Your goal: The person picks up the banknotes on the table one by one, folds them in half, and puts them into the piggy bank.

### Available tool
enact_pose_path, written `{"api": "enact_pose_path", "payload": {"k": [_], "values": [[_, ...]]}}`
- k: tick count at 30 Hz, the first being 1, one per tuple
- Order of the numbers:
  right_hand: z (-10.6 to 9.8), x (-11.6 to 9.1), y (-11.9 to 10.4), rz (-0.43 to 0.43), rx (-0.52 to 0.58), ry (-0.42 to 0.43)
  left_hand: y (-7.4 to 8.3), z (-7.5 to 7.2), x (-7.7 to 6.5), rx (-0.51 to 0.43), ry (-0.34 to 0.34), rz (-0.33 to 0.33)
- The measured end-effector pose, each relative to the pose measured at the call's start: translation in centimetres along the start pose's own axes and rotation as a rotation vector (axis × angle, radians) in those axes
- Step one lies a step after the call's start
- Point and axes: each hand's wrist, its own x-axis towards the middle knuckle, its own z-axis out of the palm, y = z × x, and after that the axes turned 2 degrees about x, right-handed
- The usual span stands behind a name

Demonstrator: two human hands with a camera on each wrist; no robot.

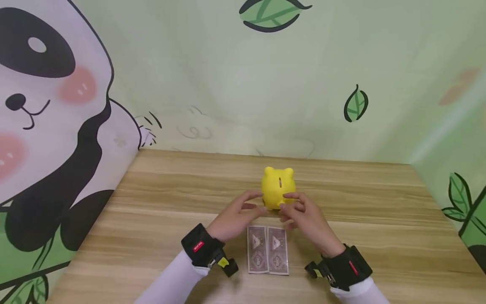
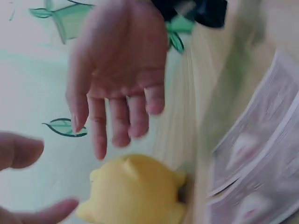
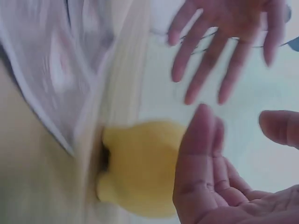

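Note:
A yellow piggy bank with a dark slot in its top stands on the table. To its left my left hand reaches in, thumb and fingers apart. My right hand is at the bank's right front, its fingers loosely bent and overlapping the bank in the head view. In both wrist views the fingers of each hand are spread, with nothing in the grasp. Two purplish-grey printed paper notes, a left note and a right note, lie side by side before the bank.
The wood-grain table ends at a pale green backdrop with leaf drawings. A large printed panda covers the left side. Black straps with small cameras wrap both wrists, including the left wrist strap.

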Motion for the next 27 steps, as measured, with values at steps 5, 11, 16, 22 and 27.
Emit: {"api": "enact_pose_path", "payload": {"k": [5,11,16,22,27], "values": [[0.5,-1.8,0.6,0.086,0.115,-0.148,-1.6,-0.9,-2.3,-0.232,0.007,-0.06],[1.4,-3.4,1.3,0.163,0.208,-0.265,-3.1,-1.4,-5.2,-0.43,-0.066,-0.147],[2.2,-3.9,2.1,0.179,0.241,-0.331,-3.9,-1.2,-6.4,-0.523,-0.139,-0.172],[2.6,-4.1,2.9,0.188,0.24,-0.338,-4.5,-0.6,-6.8,-0.586,-0.174,-0.179],[2.7,-4.1,3.2,0.177,0.25,-0.348,-4.4,-0.2,-6.9,-0.606,-0.178,-0.192]]}}
